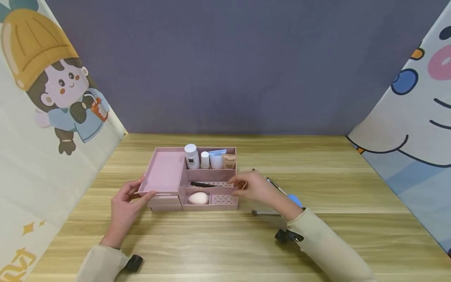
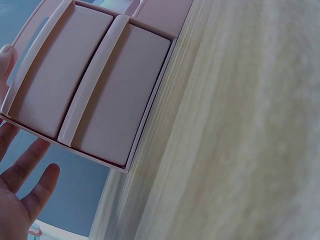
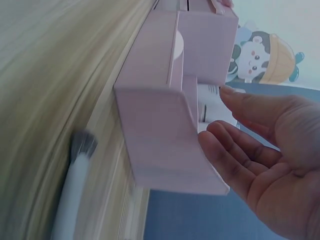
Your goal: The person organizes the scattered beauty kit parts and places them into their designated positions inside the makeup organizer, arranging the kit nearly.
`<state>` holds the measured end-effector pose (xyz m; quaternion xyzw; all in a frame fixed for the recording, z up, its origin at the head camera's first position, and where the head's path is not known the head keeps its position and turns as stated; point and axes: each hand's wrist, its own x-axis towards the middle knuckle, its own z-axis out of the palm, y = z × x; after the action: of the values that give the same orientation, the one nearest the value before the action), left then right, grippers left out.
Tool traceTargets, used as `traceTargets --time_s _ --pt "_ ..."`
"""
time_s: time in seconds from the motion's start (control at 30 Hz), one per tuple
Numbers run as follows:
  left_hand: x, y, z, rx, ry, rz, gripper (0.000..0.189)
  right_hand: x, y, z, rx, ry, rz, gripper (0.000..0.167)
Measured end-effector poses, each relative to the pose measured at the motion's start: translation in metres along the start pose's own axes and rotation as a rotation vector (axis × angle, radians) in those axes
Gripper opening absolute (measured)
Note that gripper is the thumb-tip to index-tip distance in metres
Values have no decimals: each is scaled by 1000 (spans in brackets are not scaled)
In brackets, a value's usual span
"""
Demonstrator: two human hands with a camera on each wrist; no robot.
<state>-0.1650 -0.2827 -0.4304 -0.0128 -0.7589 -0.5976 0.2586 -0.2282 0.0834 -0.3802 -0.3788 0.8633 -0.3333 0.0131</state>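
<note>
A pink cosmetics organizer [image 1: 165, 168] stands on the table, with two drawers [image 2: 110, 90] at its front left. My left hand [image 1: 128, 199] holds its front left corner, the thumb on the front rim and fingers along the side. My right hand [image 1: 255, 188] is at the right end of the middle compartment, fingers loosely bent, with nothing visible between thumb and fingertips in the right wrist view. Slim black pencil-like sticks [image 1: 204, 184] lie in that compartment. A pale makeup sponge [image 1: 199, 198] sits in the front compartment.
The back compartment holds a white bottle [image 1: 191, 156], a smaller white-capped bottle [image 1: 205, 159], a light blue tube [image 1: 217, 158] and a tan tube [image 1: 229, 161]. Right of the organizer lie a makeup brush [image 1: 264, 213], a pen-like stick [image 1: 277, 186] and a blue round object [image 1: 294, 200].
</note>
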Motion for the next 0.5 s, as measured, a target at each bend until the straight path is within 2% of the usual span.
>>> traceTargets --time_s 0.33,0.5 --pt "0 1 1 -5 3 21 43 -26 17 -15 11 50 36 30" --pt "-2 2 0 19 1 -13 44 -38 23 -26 -13 82 52 30"
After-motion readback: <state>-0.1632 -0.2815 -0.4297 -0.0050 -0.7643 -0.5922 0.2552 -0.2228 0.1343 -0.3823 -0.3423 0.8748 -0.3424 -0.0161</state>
